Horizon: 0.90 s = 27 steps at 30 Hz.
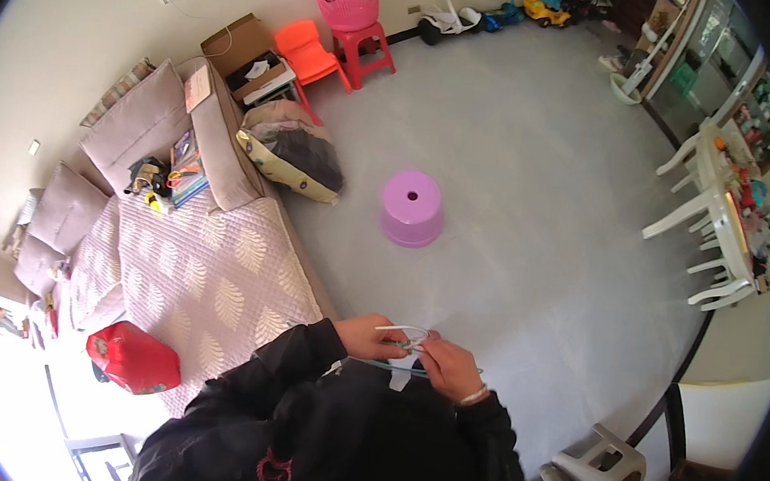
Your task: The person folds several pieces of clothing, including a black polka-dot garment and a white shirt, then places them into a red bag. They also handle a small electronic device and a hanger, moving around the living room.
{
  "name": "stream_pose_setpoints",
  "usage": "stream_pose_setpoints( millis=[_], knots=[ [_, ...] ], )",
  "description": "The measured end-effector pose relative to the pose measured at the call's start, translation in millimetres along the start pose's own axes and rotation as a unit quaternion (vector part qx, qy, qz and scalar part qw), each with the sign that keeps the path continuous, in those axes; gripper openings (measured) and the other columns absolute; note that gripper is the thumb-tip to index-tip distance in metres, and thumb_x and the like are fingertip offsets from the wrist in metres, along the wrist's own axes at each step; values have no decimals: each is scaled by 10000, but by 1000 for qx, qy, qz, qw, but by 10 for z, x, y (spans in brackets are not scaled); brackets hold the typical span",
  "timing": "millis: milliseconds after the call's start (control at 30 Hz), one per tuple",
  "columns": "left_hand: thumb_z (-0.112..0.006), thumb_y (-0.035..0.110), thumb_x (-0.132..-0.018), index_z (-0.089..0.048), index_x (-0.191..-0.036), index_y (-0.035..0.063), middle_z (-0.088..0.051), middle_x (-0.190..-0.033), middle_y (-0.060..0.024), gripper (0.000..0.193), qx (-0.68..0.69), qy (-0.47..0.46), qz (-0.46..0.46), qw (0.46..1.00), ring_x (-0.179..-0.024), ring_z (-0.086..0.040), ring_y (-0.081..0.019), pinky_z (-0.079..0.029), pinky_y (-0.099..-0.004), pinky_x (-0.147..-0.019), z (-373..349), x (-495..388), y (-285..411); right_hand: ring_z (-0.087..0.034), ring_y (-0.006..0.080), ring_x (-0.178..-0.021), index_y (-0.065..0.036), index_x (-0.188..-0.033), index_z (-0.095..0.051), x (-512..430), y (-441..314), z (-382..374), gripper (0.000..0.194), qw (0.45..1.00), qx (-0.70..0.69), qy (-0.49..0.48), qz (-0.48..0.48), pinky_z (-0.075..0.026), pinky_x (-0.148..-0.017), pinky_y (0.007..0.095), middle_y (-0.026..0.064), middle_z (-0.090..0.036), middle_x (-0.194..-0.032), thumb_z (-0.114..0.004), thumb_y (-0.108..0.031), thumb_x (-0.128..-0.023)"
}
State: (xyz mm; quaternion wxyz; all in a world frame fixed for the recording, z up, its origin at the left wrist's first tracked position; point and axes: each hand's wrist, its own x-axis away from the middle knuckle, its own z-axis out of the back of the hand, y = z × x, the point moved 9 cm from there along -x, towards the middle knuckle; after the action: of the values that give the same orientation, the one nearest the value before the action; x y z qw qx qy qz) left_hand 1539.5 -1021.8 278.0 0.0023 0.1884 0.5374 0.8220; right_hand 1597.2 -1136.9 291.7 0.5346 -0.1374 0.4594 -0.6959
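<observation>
Close in front of my body, my left hand (365, 337) pinches thin white wire or cord (406, 328) that curves over between both hands. My right hand (452, 369), with a pale band at the wrist, grips the same bundle from the other side. A teal strand (383, 365) runs below the fingers and shows again past my right hand. Whether the strands are hangers or cable I cannot tell. A small white piece (400, 380) hangs under the hands. Fingers hide the point where the strands meet.
A purple plastic stool (412, 208) stands ahead on the grey floor (536, 185). Left is a sofa with a quilted cover (215, 273), a red bag (134, 357) and a large cushion (293, 151). A cluttered white table (726, 204) stands right; grey stools (603, 467) lie lower right.
</observation>
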Motion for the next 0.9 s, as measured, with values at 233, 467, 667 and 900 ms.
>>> stream_pose_setpoints(
  millis=[233,467,667,900],
  knots=[
    [-712,204,-792,-631,-1060,13,-645,-869,-135,339,-152,420,-57,893,-762,-636,-321,-492,-417,-670,1143,230,176,-599,310,-700,-85,-1008,-595,-1276,155,-169,144,997,-16,-55,52,-466,-552,409,89,-588,-805,-612,-112,-867],
    [-442,106,-1001,-605,-1067,-10,-536,-743,1,211,165,545,0,822,-697,-501,-76,-408,-228,-623,2144,289,-542,-599,365,-728,-73,-975,-569,-2437,315,-1070,117,978,-77,-193,22,-476,-609,464,119,-599,-811,-589,-135,-877],
    [-392,213,-1037,-581,-1067,-33,-421,-632,38,312,355,531,-40,768,-590,-360,-49,-318,-219,-567,3737,652,-1411,-596,334,-719,-67,-846,-595,-4395,-158,-1740,57,954,48,-238,174,-450,-609,430,111,-595,-785,-609,-114,-816],
    [-429,177,-1018,-606,-1084,-26,-459,-648,33,277,397,507,-91,760,-600,-392,-49,-333,-220,-550,5421,1009,-1807,-540,247,-618,-19,-851,-632,-6078,-1472,-1752,87,868,-53,-421,259,-413,-545,343,98,-590,-760,-629,-31,-765]
  ],
)
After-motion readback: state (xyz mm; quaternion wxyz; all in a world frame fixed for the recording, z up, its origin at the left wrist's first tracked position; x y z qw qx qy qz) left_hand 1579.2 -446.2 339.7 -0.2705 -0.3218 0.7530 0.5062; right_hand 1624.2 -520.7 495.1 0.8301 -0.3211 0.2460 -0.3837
